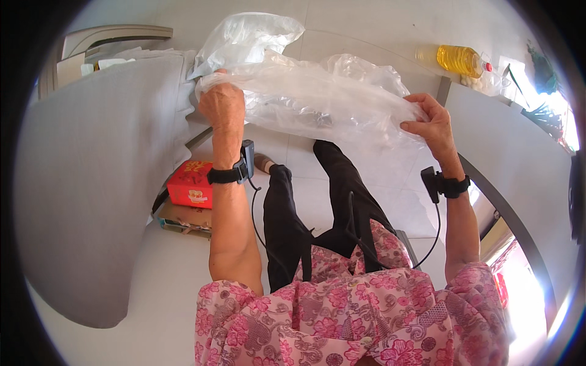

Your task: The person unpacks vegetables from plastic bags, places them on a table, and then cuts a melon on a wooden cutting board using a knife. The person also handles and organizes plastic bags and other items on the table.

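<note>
A wide clear plastic bag (320, 96) is stretched crosswise in front of me, above the tiled floor. At its left end, my left hand (223, 104) is closed in a fist around the gathered plastic. Thumb and fingers of my right hand (428, 116) pinch the bag's right end. Beyond the left fist, crumpled translucent plastic (256, 34) puffs upward; whether it belongs to the same bag I cannot tell. The bag partly covers the floor behind it.
To my left stands a table draped in grey cloth (100, 183). Below its edge, a red box (190, 183) rests on a brown box (187, 217). At the far right, a bottle of yellow oil (460, 61) lies near a pale cabinet or panel (508, 137). Cables hang from both wrist straps.
</note>
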`<state>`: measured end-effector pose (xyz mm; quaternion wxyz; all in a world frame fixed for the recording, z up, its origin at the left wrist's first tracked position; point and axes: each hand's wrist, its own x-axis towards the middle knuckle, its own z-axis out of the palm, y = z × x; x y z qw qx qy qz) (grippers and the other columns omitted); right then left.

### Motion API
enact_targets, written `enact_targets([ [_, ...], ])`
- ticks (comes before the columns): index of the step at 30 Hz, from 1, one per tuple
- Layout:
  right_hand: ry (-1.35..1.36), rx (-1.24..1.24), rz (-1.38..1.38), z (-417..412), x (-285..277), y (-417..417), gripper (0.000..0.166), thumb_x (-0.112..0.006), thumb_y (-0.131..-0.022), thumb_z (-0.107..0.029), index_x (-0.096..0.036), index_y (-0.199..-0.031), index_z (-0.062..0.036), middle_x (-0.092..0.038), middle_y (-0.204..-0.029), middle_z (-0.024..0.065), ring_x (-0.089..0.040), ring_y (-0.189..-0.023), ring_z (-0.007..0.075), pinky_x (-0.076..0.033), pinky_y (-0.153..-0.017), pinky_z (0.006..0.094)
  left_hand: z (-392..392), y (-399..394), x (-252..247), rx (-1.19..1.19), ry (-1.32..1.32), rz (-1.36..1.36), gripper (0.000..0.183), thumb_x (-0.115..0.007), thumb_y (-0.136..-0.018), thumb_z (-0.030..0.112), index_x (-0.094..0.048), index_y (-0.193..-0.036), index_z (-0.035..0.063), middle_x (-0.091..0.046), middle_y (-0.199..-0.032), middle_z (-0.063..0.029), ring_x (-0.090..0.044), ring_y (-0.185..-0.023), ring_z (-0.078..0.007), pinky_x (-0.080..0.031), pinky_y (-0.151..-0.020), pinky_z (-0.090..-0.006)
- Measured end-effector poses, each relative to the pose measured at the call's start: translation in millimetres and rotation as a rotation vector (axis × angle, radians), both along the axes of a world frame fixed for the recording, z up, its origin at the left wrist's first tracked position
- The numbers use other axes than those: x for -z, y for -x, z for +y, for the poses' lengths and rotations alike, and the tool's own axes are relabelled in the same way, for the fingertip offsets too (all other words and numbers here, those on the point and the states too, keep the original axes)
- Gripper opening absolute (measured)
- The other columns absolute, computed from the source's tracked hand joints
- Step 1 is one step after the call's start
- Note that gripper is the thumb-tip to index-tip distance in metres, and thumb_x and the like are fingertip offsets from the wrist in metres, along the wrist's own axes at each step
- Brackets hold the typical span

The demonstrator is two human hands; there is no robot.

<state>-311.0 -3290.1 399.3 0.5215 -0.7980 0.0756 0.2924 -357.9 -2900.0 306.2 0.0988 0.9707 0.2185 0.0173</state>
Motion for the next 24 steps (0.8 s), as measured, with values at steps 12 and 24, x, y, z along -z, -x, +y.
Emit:
enact_targets([
  [12, 0.869, 0.003, -0.717, -24, 2, -4, 0.030, -0.052, -0.073, 0.011, -0.065, -0.093, -0.0072, -0.059, -0.088, 0.0080, -0.059, -0.079, 0.0292, -0.048, -0.068, 0.0376, -7, -25, -32, 0.053, -0.132, -0.164, 0.048, -0.068, -0.079, 0.011, -0.053, -0.125, 0.0109, -0.049, -0.112, -0.0231, -0.057, -0.099, -0.0415, -0.055, -0.066, -0.0478],
  [24, -0.292, 0.804, 0.226, -20, 51, 32, 0.018, -0.060, -0.085, 0.000, -0.065, -0.102, -0.0050, -0.067, -0.088, 0.0039, -0.067, -0.078, 0.0144, -0.059, -0.068, 0.0318, -5, 18, -28, 0.248, -0.136, 0.137, 0.049, -0.057, -0.088, 0.006, -0.041, -0.134, 0.0002, -0.048, -0.116, -0.0233, -0.059, -0.090, -0.0405, -0.052, -0.073, -0.0492],
])
